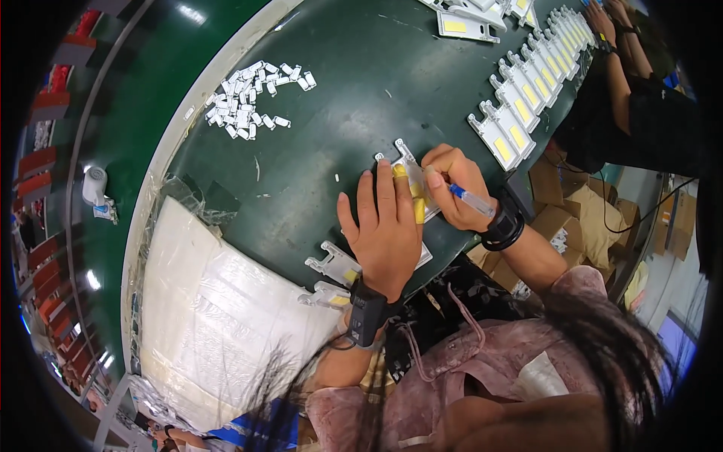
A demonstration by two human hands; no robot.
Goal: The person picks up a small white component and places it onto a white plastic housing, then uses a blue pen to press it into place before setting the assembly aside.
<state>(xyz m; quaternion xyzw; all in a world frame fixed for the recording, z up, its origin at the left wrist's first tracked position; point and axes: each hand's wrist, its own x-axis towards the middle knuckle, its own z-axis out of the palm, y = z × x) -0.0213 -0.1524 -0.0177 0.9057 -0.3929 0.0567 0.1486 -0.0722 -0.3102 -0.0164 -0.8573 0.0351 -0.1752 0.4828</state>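
Observation:
My left hand point(385, 241) lies flat with its fingers stretched out, yellow wraps on two of them. Its fingertips rest on a white plastic plate point(407, 158) with a notched end, which is partly hidden beneath both hands. From the right, my right hand point(461, 188) is closed around a pen point(473, 200) with a clear barrel and a blue section. The pen's tip is hidden by my fingers, over the same plate. Beside my left wrist lie another white plate point(333, 261) and a further one point(325, 294), both with yellow patches.
Small white clips point(245, 99) lie heaped at the far left of the green table point(339, 83). A long row of white plates point(520, 105) runs along the right edge. Wrapped white foam point(218, 301) covers the near left. A co-worker's arm point(617, 79) reaches in at the far right.

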